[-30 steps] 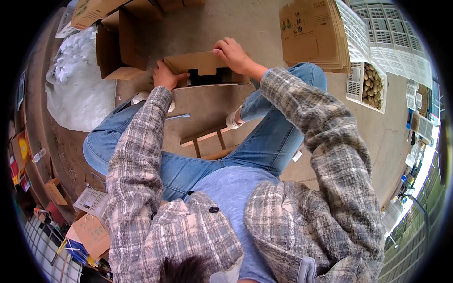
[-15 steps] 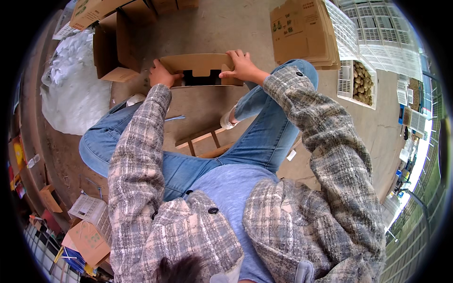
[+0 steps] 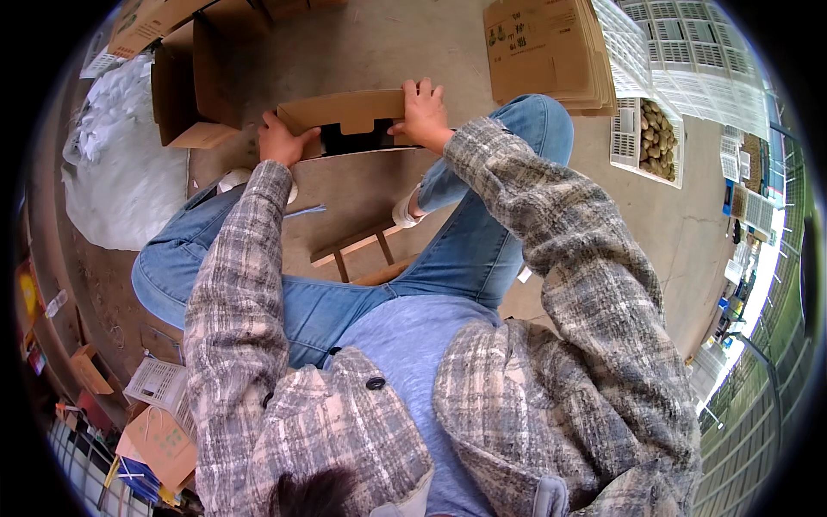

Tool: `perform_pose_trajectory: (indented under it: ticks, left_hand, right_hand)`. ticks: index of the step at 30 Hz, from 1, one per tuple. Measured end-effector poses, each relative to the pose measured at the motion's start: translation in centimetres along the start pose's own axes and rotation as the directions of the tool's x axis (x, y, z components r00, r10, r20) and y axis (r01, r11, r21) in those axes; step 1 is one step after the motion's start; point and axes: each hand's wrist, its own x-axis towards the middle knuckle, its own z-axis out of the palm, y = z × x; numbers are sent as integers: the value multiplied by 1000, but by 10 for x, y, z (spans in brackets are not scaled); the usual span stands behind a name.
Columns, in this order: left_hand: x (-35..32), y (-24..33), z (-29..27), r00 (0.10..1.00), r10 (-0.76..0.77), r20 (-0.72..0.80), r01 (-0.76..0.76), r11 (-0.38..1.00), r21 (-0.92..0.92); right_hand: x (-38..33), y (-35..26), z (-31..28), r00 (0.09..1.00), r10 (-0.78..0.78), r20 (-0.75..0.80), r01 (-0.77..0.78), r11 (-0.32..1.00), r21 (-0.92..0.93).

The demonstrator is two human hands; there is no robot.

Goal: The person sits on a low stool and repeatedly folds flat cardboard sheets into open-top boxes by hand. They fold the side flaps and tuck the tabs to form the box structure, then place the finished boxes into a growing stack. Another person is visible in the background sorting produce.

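Observation:
A brown cardboard box (image 3: 349, 112) lies on the concrete floor in front of my knees, its top flap raised and a dark opening below it. My left hand (image 3: 280, 140) grips the flap's left end. My right hand (image 3: 422, 112) presses on the flap's right end, fingers spread over its top edge. Both plaid sleeves reach forward over my jeans. The box's flat side panel (image 3: 362, 185) lies toward me between my legs.
An open cardboard box (image 3: 194, 82) stands at the left, with a white plastic sheet (image 3: 116, 172) beside it. A stack of flat cartons (image 3: 538, 47) lies at the upper right, and a white crate of brown produce (image 3: 650, 138) next to it. A wooden frame (image 3: 357, 250) sits under my legs.
Both hands have moved closer together along the box's flap, and the flap has folded down toward me. The view has tilted slightly.

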Motion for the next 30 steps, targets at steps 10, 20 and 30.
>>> perform_pose_trajectory:
  ticks: [10, 20, 30]
  left_hand:
    - [-10, -1, 5, 996, -89, -28, 88, 996, -25]
    - [-12, -11, 13, 996, -79, -33, 78, 996, -35]
    - [-2, -25, -28, 881, -46, 471, 250, 891, -380]
  right_hand:
    - [-10, 0, 9, 994, -22, -106, 27, 999, 43]
    - [-13, 3, 13, 978, -86, -190, 80, 996, -37]
    - [7, 22, 0, 989, -149, 1, 149, 987, 57]
